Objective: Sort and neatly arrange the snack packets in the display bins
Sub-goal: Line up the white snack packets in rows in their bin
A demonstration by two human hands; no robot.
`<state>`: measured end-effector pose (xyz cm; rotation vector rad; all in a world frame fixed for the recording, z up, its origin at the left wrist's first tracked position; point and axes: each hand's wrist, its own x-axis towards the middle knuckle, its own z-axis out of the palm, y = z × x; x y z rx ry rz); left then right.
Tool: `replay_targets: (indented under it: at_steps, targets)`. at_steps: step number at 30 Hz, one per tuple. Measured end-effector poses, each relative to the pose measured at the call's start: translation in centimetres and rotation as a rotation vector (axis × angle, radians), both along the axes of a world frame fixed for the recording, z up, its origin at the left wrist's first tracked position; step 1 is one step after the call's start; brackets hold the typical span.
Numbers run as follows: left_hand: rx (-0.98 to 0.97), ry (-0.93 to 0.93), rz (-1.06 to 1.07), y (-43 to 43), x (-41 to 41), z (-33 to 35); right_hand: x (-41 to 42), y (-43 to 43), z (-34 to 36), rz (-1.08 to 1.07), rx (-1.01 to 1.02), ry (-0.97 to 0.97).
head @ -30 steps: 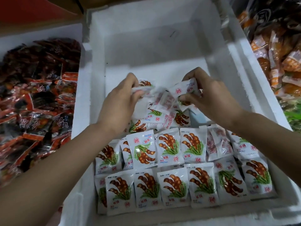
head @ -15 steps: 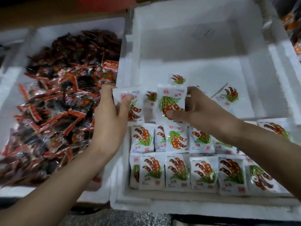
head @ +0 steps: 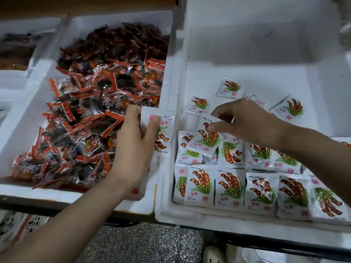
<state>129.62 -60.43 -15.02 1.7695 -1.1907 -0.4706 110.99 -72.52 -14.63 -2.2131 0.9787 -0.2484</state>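
Over on the far left, a sliver of another foam bin (head: 13, 76) shows, with dark packets (head: 17, 42) inside that I cannot make out. Beside it stands the left foam bin (head: 24, 114), heaped with a loose jumble of red-and-dark snack packets (head: 91, 114), none of them in any order.

At that bin's right edge the left hand (head: 136, 143) grips a white packet (head: 164, 130) upright, thumb across its front and fingers behind. The packet is printed with brown pods and green leaves, and it is held above the wall between the two bins.

To the right is the right foam bin (head: 266, 46), deep and white. Along its near wall a front row (head: 229, 188) of the same white packets stands side by side, printed faces towards me. A second row (head: 260, 156) sits just behind it, touching it and less even.

The right hand (head: 247, 126) reaches over this second row and pinches a tilted packet (head: 207, 141) near its top edge between thumb and forefinger. This packet overlaps the left end of the second row.

Farther back, on the bin's bare bottom, a few loose packets (head: 229, 88) lie flat, scattered apart from one another. Under the bins a speckled floor (head: 142, 243) shows.
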Motion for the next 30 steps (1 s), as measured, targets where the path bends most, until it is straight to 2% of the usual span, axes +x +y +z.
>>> replay_targets:
  at_steps: [5,14,23,25,30]
  targets:
    - [0.025,0.035,-0.025,0.1,-0.5,-0.3,1.4,-0.2,-1.7,0.042,-0.133,0.071]
    - [0.070,0.144,-0.065,0.2,-1.2,-0.4,1.7,-0.2,-3.1,0.067,-0.216,0.122]
    - [0.083,0.254,-0.087,-0.6,-2.2,0.0,0.9,0.7,-2.5,-0.020,-0.260,-0.051]
    - [0.068,0.264,-0.122,-0.9,-2.6,0.4,0.6,1.3,-1.7,-0.056,-0.210,-0.151]
    - [0.077,0.303,-0.254,-1.4,-4.1,1.1,0.4,2.9,-0.1,-0.097,0.109,-0.317]
